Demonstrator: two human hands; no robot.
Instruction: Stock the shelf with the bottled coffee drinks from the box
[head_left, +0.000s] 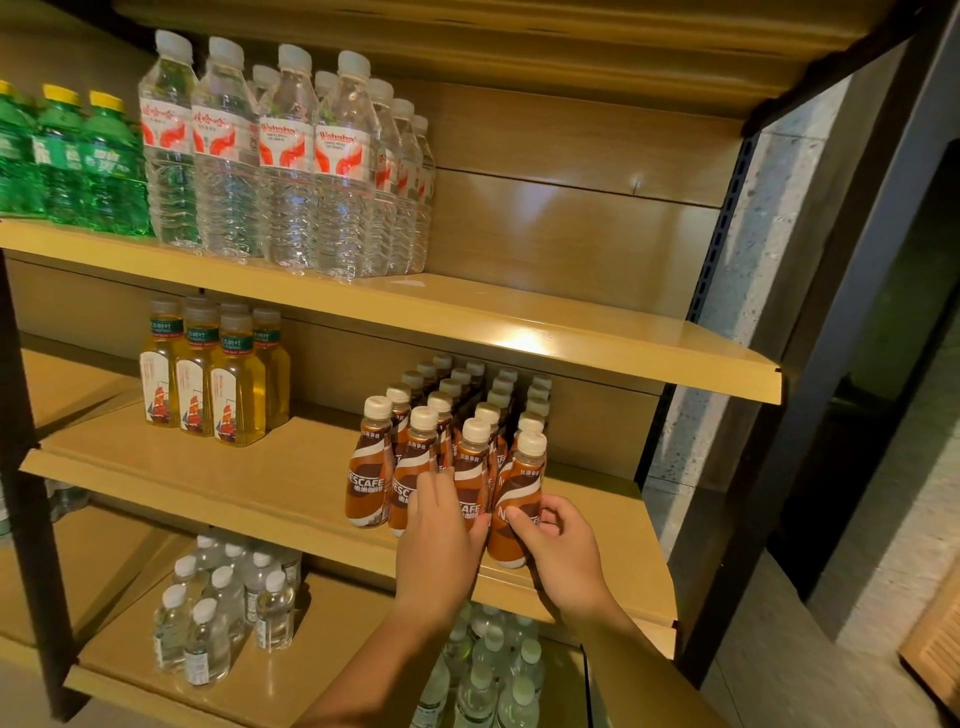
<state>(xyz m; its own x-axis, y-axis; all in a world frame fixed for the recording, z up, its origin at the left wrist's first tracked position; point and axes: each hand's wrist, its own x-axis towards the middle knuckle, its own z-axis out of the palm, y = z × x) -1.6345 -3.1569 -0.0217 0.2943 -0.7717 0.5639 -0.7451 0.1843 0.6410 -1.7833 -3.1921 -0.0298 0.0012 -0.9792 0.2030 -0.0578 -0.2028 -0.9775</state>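
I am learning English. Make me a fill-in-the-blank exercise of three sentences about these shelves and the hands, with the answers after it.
The right hand grips the coffee bottle at the ___ end of the front row.
The front row counts ___ coffee bottles.
The green bottles at the top left have ___ caps.
Missing words: right; four; yellow.

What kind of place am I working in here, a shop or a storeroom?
Probably a small shop or a mock retail aisle: a tiered display shelf holds drinks sorted by kind, water bottles above, tea bottles and rows of coffee bottles below, labels facing out.
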